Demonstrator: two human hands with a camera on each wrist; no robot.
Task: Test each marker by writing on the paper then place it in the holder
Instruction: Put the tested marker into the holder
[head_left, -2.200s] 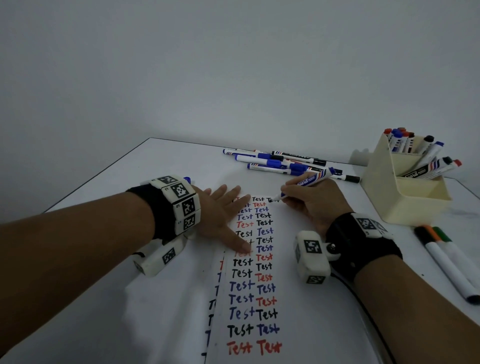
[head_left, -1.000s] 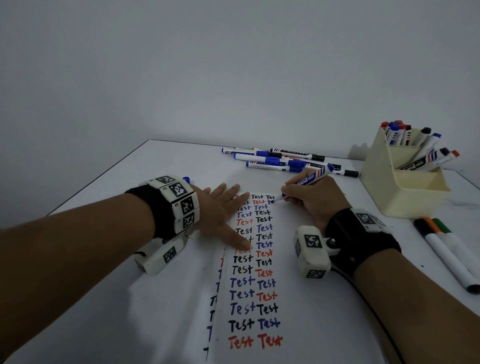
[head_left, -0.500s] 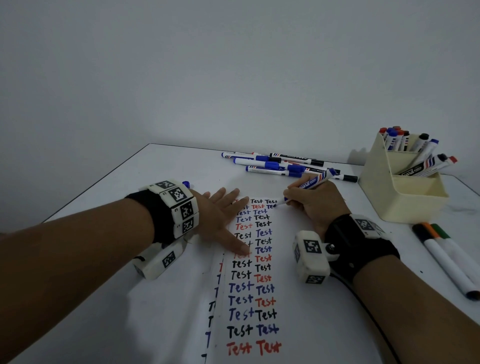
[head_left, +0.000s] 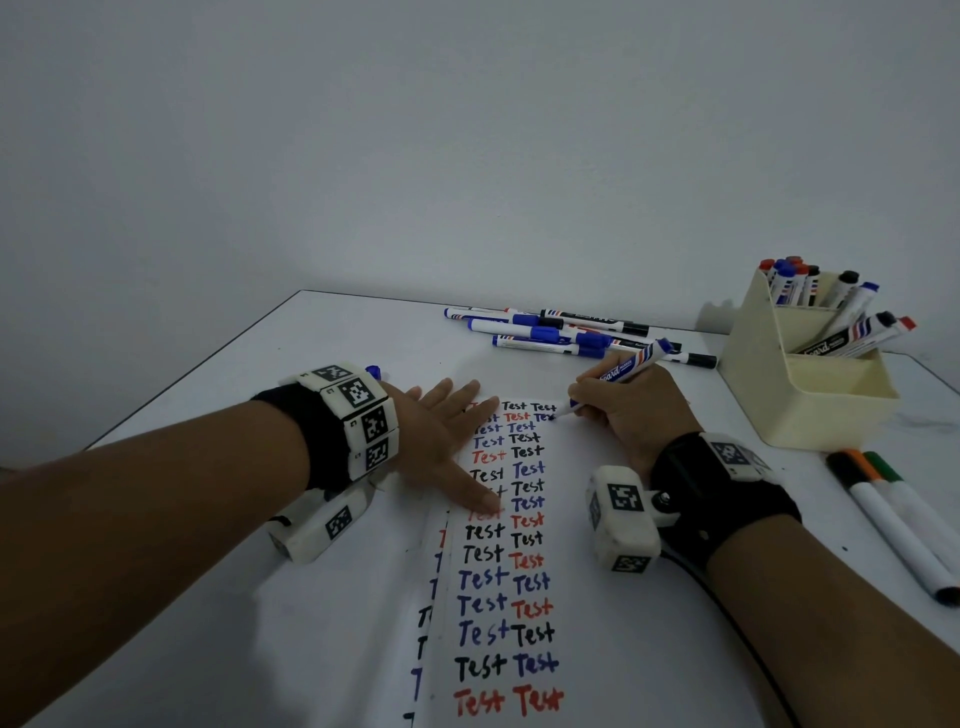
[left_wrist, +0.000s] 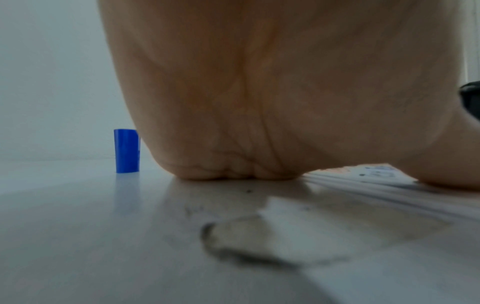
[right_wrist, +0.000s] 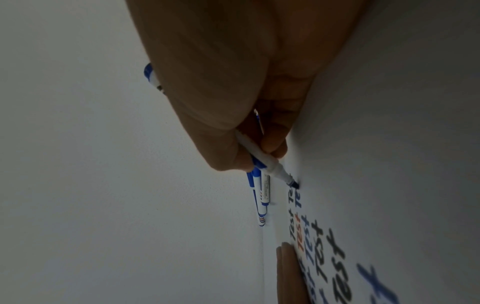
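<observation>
Right hand (head_left: 631, 410) pinches the blue marker (head_left: 618, 371), tip on the paper (head_left: 597, 519) at the top row, barrel slanting up-right toward the holder (head_left: 810, 395) on that side; left hand (head_left: 441, 436) lies spread flat on the paper.

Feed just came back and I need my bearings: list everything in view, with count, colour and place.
paper: a stack, white, "Test" rows in black, blue, red, table centre
held marker: one, blue, tip on the paper's far end
loose markers: several, blue and black caps, far centre
holder: one, cream, far right, markers inside
fat markers: three, black, orange, green caps, right edge
blue cap: one, upright by the left hand
left hand: flat on the paper
right hand: fingers grip the held marker
</observation>
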